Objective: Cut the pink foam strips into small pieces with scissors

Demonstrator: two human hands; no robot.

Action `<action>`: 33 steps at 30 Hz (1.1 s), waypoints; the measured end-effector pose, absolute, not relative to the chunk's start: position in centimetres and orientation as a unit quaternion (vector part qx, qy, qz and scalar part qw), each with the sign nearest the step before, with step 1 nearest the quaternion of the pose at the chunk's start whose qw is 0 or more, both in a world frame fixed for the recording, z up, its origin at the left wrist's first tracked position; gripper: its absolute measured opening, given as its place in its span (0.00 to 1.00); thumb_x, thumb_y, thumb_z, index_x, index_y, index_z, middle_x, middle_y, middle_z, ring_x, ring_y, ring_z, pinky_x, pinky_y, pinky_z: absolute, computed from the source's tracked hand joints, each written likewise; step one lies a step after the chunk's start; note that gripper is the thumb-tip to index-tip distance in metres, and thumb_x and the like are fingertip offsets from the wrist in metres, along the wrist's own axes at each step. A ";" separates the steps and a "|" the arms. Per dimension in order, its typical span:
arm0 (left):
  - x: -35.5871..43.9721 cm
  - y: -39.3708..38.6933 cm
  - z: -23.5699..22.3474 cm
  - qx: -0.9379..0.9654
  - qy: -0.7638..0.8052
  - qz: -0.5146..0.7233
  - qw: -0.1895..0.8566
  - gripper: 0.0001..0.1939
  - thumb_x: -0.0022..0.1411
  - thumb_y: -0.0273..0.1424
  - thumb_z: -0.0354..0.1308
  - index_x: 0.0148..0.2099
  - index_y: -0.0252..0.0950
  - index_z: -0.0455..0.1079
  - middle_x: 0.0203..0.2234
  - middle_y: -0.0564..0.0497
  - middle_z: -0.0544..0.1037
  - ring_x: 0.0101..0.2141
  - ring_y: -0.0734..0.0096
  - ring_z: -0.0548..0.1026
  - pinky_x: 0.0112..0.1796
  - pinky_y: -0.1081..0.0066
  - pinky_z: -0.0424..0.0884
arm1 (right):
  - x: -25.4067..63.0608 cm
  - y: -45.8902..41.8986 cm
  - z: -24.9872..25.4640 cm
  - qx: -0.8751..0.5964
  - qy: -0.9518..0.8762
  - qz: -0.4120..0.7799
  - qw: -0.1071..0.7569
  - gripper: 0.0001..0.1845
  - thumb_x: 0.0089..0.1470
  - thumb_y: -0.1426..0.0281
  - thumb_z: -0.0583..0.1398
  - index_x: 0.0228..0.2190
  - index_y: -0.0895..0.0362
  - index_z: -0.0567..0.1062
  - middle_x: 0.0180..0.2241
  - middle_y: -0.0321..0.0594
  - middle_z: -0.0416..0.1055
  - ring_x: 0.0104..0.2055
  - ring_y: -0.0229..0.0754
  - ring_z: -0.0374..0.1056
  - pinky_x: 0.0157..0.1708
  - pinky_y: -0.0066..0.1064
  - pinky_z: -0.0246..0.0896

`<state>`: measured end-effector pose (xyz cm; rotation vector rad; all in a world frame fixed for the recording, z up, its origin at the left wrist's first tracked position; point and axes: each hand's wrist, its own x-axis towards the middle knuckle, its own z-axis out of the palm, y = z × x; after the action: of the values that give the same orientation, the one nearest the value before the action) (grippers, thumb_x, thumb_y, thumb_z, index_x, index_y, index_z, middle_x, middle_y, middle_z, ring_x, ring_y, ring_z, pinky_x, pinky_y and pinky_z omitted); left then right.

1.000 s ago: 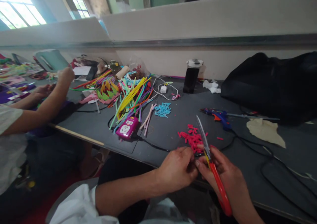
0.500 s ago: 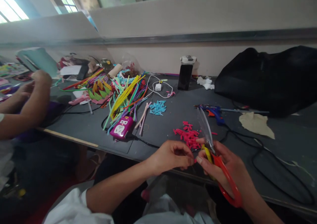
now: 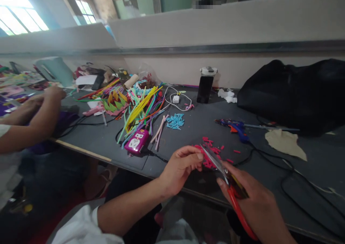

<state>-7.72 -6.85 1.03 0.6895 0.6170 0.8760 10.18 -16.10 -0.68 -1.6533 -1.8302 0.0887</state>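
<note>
My right hand (image 3: 250,197) grips red-handled scissors (image 3: 229,186), their blades pointing up-left toward my left hand. My left hand (image 3: 182,166) is pinched on a small red piece at the blade tips, just over the near edge of the dark table (image 3: 107,143). A pile of short red cut pieces (image 3: 211,152) lies right behind my fingers. Further back sit a small heap of blue cut pieces (image 3: 175,121) and a spread of coloured pipe cleaners (image 3: 140,107).
A purple power strip (image 3: 137,142) and black cables lie left of my hands. A blue glue gun (image 3: 234,126), a beige scrap (image 3: 285,143), a black bag (image 3: 293,93) and a dark bottle (image 3: 205,84) stand behind. Another person's arms (image 3: 29,118) work at the left.
My left hand rose and moved toward the red pile. The scissors tilted from pointing up to pointing left at my left fingers. The other person's hands lowered to the table.
</note>
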 end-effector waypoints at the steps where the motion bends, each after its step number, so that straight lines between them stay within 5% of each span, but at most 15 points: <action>1: -7.9 -6.8 1.1 0.315 0.285 0.420 0.802 0.05 0.52 0.27 0.67 0.33 0.34 0.75 0.22 0.55 0.73 0.24 0.79 0.70 0.30 0.75 0.67 | 10.3 -16.3 -1.1 -0.626 -0.709 0.027 0.322 0.20 0.58 0.64 0.58 0.52 0.50 0.70 0.42 0.37 0.77 0.41 0.41 0.75 0.39 0.30 0.71; 16: -7.2 -9.6 3.9 0.307 0.254 0.470 0.788 0.05 0.53 0.27 0.67 0.34 0.33 0.75 0.27 0.51 0.79 0.28 0.75 0.75 0.36 0.72 0.71 | 11.1 -18.1 -0.9 -0.578 -0.751 -0.065 0.311 0.21 0.60 0.66 0.55 0.54 0.53 0.67 0.40 0.38 0.76 0.41 0.40 0.74 0.41 0.29 0.69; 25: -8.3 -13.6 4.8 0.324 0.299 0.491 0.752 0.05 0.52 0.27 0.67 0.33 0.34 0.75 0.26 0.52 0.78 0.29 0.76 0.74 0.38 0.74 0.68 | 10.2 -21.9 0.3 -0.582 -0.749 -0.024 0.316 0.18 0.59 0.65 0.56 0.51 0.53 0.69 0.37 0.35 0.79 0.36 0.36 0.77 0.34 0.21 0.71; 33: -8.7 -16.3 5.2 0.305 0.335 0.469 0.758 0.06 0.50 0.28 0.68 0.31 0.34 0.74 0.23 0.52 0.77 0.27 0.75 0.73 0.34 0.74 0.67 | 9.5 -24.7 -0.2 -0.605 -0.738 -0.016 0.300 0.18 0.58 0.65 0.56 0.50 0.52 0.72 0.40 0.36 0.79 0.38 0.37 0.77 0.37 0.21 0.71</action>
<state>-8.72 -16.35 5.18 0.6651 0.7301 1.0213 9.51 -24.65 -0.23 -1.6056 -1.9582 -0.0436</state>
